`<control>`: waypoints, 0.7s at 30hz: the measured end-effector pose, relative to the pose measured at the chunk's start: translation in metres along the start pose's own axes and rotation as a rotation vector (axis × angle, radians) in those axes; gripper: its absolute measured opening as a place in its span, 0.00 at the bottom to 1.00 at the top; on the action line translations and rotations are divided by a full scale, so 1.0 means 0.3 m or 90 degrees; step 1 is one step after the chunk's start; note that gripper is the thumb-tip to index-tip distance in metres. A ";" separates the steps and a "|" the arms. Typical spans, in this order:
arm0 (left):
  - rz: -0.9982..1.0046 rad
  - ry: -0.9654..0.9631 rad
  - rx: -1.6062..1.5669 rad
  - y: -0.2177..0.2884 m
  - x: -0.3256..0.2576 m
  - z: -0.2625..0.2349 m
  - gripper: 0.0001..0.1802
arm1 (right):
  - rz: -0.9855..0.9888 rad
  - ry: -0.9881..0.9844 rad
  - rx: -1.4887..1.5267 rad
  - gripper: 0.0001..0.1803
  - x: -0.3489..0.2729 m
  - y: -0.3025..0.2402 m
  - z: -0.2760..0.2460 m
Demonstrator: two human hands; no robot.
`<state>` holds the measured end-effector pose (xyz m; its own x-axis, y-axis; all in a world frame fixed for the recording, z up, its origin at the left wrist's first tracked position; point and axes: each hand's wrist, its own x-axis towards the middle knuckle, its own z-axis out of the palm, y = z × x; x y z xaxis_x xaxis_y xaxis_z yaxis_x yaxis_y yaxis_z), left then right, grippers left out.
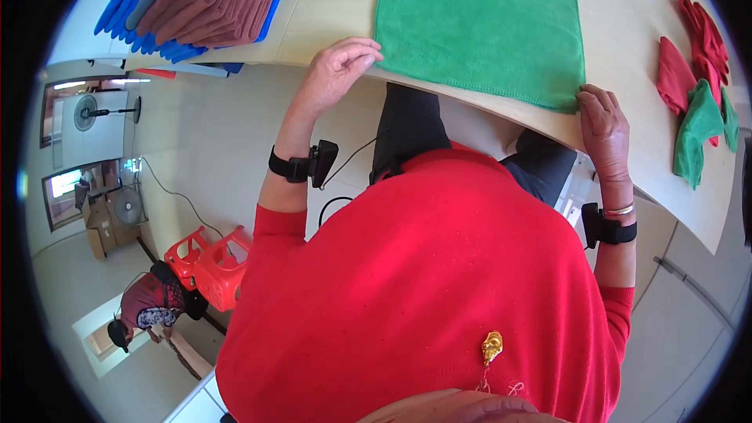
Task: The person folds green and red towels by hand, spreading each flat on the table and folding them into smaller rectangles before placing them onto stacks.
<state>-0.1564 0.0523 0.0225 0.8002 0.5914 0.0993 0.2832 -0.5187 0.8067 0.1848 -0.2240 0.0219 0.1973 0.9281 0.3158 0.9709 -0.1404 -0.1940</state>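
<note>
A green cloth (482, 23) with stitched edges lies spread flat on the table, its near edge close to the table's front. At its near left corner is my left hand (342, 69), thumb and fingertips pinched together on the cloth's edge. My right hand (604, 121) grips the near right corner, fingers curled over it at the table's front edge. A black strap with a small device sits on each of my forearms.
Folded brown, grey and blue cloths (207, 0) are stacked at the table's far left. Loose red cloths (701, 39) and a crumpled green cloth (697, 133) lie at the right. Red stools (219, 270) stand on the floor at left, near another person (157, 301).
</note>
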 end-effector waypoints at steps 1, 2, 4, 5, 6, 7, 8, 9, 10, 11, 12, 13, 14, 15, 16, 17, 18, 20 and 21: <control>-0.018 0.007 -0.053 0.000 0.002 0.001 0.07 | 0.008 -0.001 0.000 0.11 0.004 0.007 0.003; -0.036 0.014 -0.106 0.000 0.003 0.004 0.06 | 0.015 -0.002 -0.001 0.10 0.007 0.012 0.006; -0.016 0.025 -0.078 0.006 -0.014 0.017 0.06 | 0.017 -0.020 0.004 0.10 0.004 -0.002 -0.004; 0.005 0.033 -0.048 0.009 -0.025 0.025 0.05 | 0.022 -0.036 0.010 0.11 0.005 -0.016 -0.013; 0.026 0.041 -0.018 0.009 -0.032 0.032 0.05 | 0.026 -0.052 0.016 0.11 0.010 -0.025 -0.018; 0.021 0.043 -0.019 0.009 -0.030 0.037 0.05 | 0.023 -0.056 0.017 0.11 0.018 -0.031 -0.020; 0.070 0.065 0.073 0.011 -0.024 0.040 0.06 | 0.015 -0.051 0.010 0.11 0.027 -0.035 -0.021; 0.119 0.084 0.163 0.016 -0.019 0.046 0.06 | 0.009 -0.048 0.000 0.11 0.027 -0.039 -0.029; 0.169 0.103 0.253 0.016 -0.018 0.051 0.07 | 0.003 -0.043 -0.009 0.12 0.024 -0.041 -0.032; 0.166 0.102 0.250 0.012 -0.021 0.053 0.07 | 0.003 -0.047 -0.009 0.12 0.022 -0.040 -0.031; 0.158 0.104 0.249 0.006 -0.024 0.053 0.07 | -0.007 -0.059 -0.027 0.12 0.022 -0.037 -0.025; 0.150 0.106 0.248 0.002 -0.028 0.052 0.07 | -0.017 -0.069 -0.046 0.12 0.022 -0.033 -0.020; 0.147 0.110 0.248 -0.003 -0.023 0.050 0.07 | -0.027 -0.075 -0.067 0.12 0.024 -0.027 -0.015; 0.150 0.112 0.248 -0.009 -0.020 0.051 0.07 | -0.027 -0.072 -0.070 0.12 0.024 -0.023 -0.011; 0.123 0.107 0.214 -0.017 -0.020 0.052 0.08 | -0.025 -0.069 -0.067 0.12 0.024 -0.019 -0.005; 0.096 0.102 0.180 -0.024 -0.019 0.052 0.09 | -0.024 -0.066 -0.064 0.12 0.026 -0.015 -0.001; 0.070 0.098 0.146 -0.024 -0.014 0.048 0.10 | -0.024 -0.061 -0.061 0.11 0.033 -0.010 -0.003; 0.092 0.139 0.122 0.011 0.009 0.036 0.09 | -0.020 -0.048 -0.049 0.11 0.063 0.001 -0.038; 0.110 0.175 0.097 0.038 0.012 0.030 0.08 | -0.013 -0.041 -0.032 0.11 0.073 0.003 -0.062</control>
<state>-0.1454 0.0428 0.0268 0.6774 0.6201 0.3958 0.2488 -0.6995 0.6700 0.1925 -0.2101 0.0460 0.1703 0.9509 0.2586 0.9805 -0.1374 -0.1402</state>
